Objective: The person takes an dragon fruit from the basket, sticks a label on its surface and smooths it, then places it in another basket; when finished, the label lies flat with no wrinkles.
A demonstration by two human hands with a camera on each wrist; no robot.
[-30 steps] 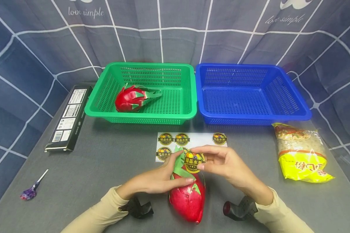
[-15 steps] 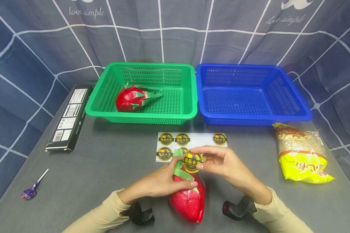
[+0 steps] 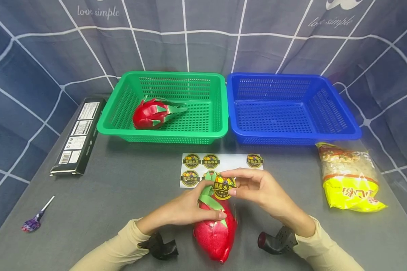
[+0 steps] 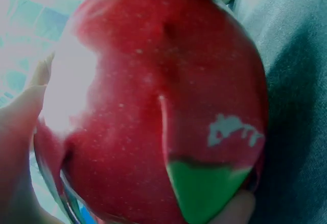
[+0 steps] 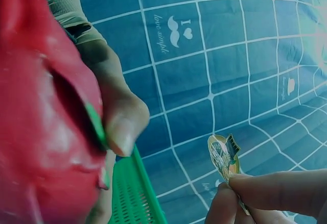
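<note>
In the head view, a red dragon fruit [image 3: 214, 237] with green leaf tips lies near the front middle. My left hand [image 3: 184, 210] grips its upper part, thumb across the top. Its skin [image 4: 127, 101] fills the left wrist view. My right hand [image 3: 262, 192] pinches a round black-and-gold sticker [image 3: 223, 187] by its edge, just over the leafy end. The right wrist view shows the sticker [image 5: 223, 155] edge-on between thumb and fingers, apart from the fruit. Behind the hands lies a white sticker sheet [image 3: 235, 162] with several round stickers on it.
A green basket [image 3: 166, 134] at the back holds another dragon fruit [image 3: 152, 114]. Beside it stands a blue basket [image 3: 295, 138]. A black box [image 3: 79, 135] and a lollipop [image 3: 34, 222] lie on the left. On the right is a yellow food bag [image 3: 349, 180].
The dragon fruit has rolled a little in my left hand, its near tip shifting left. My right hand keeps the sticker at nearly the same spot.
</note>
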